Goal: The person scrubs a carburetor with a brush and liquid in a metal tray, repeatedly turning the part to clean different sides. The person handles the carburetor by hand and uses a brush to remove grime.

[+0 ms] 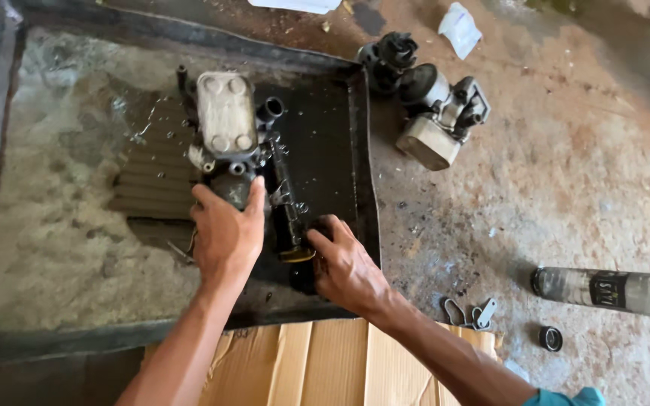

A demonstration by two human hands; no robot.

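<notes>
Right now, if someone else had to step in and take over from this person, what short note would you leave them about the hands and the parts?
Left hand: gripping the lower end of the grey metal engine part, which sits in the shallow black wash tray.
Right hand: on a small dark brush-like tool held against the part; its exact shape is hard to tell.
The tray holds foamy, dirty liquid, and splashes fly around the part.
A second, similar part lies on the concrete floor beyond the tray.
A plastic bottle and its cap lie on the floor to the right; cardboard is underfoot.
Done: first part wet and under scrubbing. Left: second part looks untouched.
</notes>
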